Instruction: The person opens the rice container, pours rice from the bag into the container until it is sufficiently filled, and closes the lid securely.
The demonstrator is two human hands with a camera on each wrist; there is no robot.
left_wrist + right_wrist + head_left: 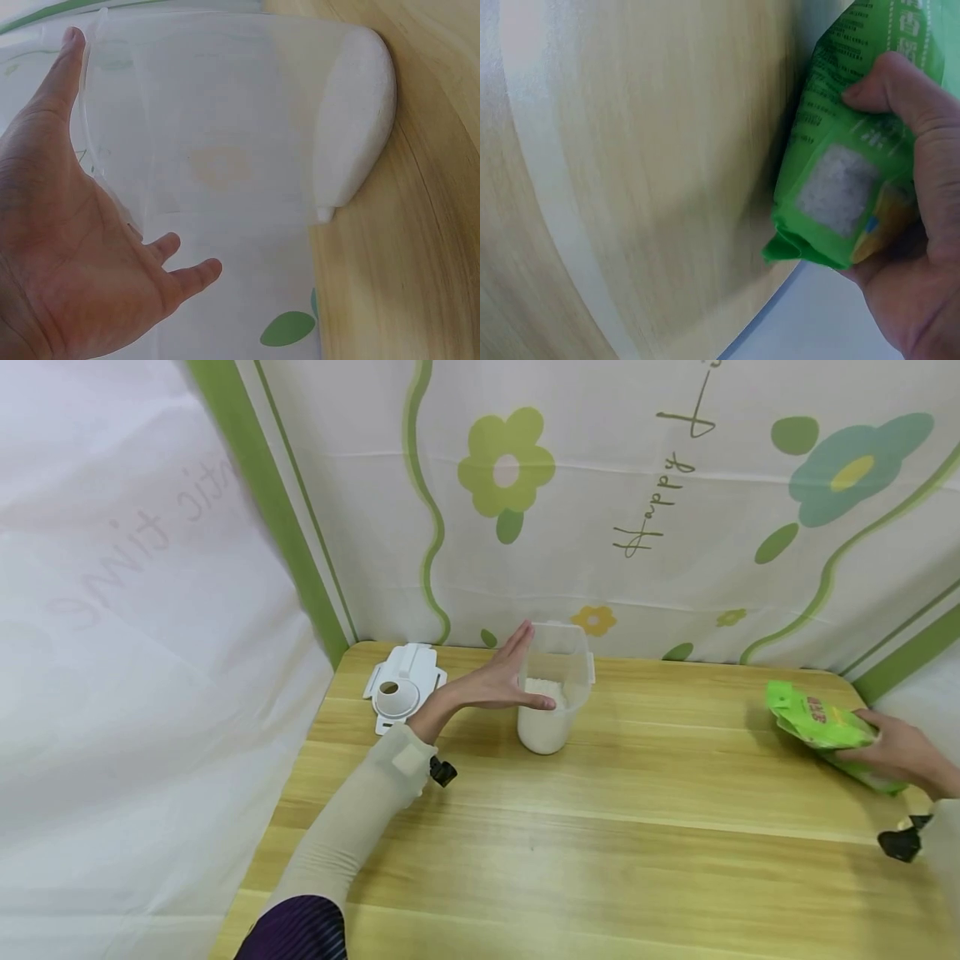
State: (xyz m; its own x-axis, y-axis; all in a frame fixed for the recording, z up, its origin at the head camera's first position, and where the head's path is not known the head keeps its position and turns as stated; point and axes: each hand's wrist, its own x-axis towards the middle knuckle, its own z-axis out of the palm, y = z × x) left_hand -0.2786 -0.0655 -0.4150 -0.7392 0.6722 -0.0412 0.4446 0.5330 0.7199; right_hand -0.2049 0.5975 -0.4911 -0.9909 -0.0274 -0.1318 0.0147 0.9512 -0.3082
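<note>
A clear plastic container [558,647] with white rice [543,732] in its lower part stands near the back of the table. Beside it is my left hand [498,683], thumb and fingers spread along its left side and rim. The left wrist view shows the extended fingers by the mouth of the container [217,97], not curled round it. At the far right, my right hand [900,752] grips a green bag [817,718] printed with lettering. Through a window in the bag [836,112], white grains show in the right wrist view.
A white lid [423,677] with a round spout lies at the table's back left corner, close to my left wrist. The wooden table [600,860] ends at a patterned curtain [360,477] behind. Its right edge runs near the bag.
</note>
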